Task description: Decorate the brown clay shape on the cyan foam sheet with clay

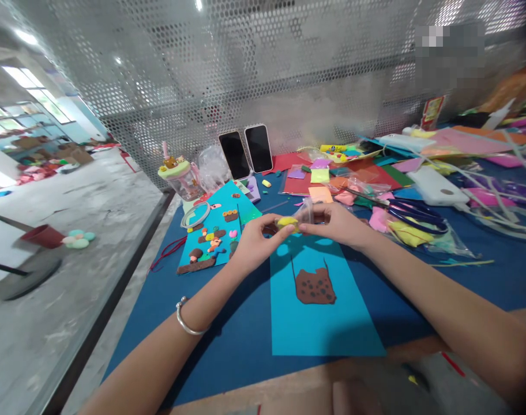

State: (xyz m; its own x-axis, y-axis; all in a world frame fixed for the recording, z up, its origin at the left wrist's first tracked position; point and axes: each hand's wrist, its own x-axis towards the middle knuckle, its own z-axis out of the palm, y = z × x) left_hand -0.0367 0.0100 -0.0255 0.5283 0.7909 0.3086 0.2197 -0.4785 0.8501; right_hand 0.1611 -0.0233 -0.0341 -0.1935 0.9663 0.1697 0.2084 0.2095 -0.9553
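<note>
A lump of yellow modelling clay (288, 221) sits between the fingertips of both hands, above the top of a blue sheet of paper (315, 334). My left hand (263, 239) pinches the clay from the left. My right hand (332, 222) is closed at its right side, on what looks like a clear plastic wrapper (306, 211) around or beside the clay. On the blue sheet below lies a flat brown clay shape (315, 287) with dark spots, and two thin dark lines rise from its top corners.
Left of the sheet lies another blue sheet (194, 248) with clay figures. Two phones (258, 148) lean against the perforated metal panel, near a lidded cup (183, 178). Scissors (419, 216), clay packets (410, 231), a white device (438, 185) and coloured paper crowd the right.
</note>
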